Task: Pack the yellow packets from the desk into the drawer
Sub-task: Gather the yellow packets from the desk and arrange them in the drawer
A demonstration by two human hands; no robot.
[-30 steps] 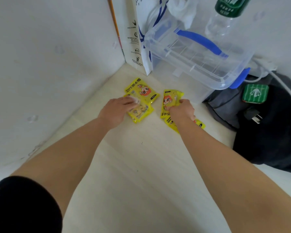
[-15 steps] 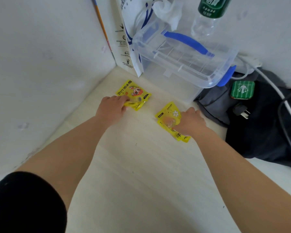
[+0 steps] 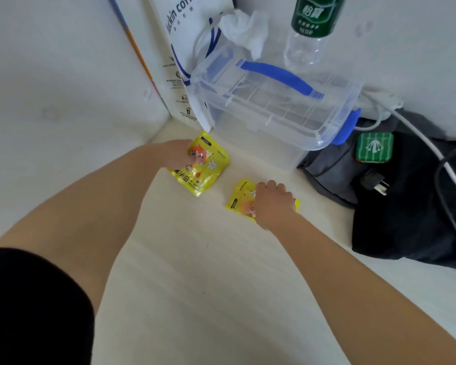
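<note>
Yellow packets with a cartoon face lie on the pale wooden desk (image 3: 195, 272). My left hand (image 3: 175, 154) grips the left stack of yellow packets (image 3: 203, 172) by its near-left edge, close to the wall corner. My right hand (image 3: 273, 202) is closed over the right stack of yellow packets (image 3: 238, 197); only their left part and a sliver at the right show past my fingers. No drawer is in view.
A clear plastic box (image 3: 277, 109) with a blue handle stands behind the packets, a water bottle (image 3: 309, 30) and a white paper bag (image 3: 187, 56) behind it. A dark bag (image 3: 406, 206) with a green case (image 3: 374, 147), plug and white cable lies at right. White walls close off the left.
Both hands have gathered the packets into two stacks and dragged them nearer to me. The right stack has slid away from the clear box, and the view has tilted upward.
</note>
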